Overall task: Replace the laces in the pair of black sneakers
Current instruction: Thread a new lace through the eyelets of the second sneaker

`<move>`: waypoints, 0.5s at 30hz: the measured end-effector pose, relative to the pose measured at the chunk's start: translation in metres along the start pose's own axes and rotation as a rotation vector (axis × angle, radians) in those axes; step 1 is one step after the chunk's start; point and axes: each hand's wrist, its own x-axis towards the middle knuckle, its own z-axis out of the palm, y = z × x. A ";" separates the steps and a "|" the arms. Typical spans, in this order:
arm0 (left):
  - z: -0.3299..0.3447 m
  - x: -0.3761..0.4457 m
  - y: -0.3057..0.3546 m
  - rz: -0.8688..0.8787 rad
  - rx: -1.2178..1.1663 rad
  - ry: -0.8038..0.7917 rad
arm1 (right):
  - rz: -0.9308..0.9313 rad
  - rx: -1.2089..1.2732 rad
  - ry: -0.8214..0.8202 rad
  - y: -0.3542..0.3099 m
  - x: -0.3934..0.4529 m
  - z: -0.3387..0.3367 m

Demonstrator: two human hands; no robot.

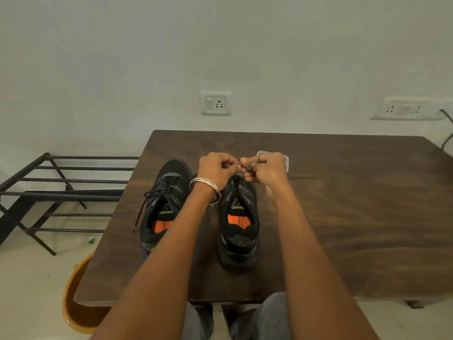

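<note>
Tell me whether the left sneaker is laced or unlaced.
Laced but untied: the left sneaker has a black lace crossing its eyelets, with one loose end trailing off its side onto the table.

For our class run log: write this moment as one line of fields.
step: lacing | left hand: pinching lace end | right hand: pinching lace end | over: right black sneaker | left black sneaker: laced, untied

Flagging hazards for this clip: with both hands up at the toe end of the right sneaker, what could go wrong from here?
1. The left forearm lies across the left sneaker; a sideways move could shove it toward the table edge, which is close.
2. That sneaker's loose lace end hangs near the edge and could snag.
3. The right hand hides much of the clear container, so a pull might knock it.
The left hand pinches something too small to identify.
</note>
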 end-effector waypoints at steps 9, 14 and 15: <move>0.022 -0.003 -0.006 -0.183 0.249 -0.178 | 0.204 -0.824 -0.369 0.009 -0.014 -0.006; 0.025 -0.007 -0.005 -0.251 0.291 -0.117 | 0.275 -0.639 -0.294 0.016 -0.014 -0.010; 0.026 -0.007 -0.005 -0.257 0.277 -0.108 | 0.291 -0.600 -0.281 0.017 -0.014 -0.012</move>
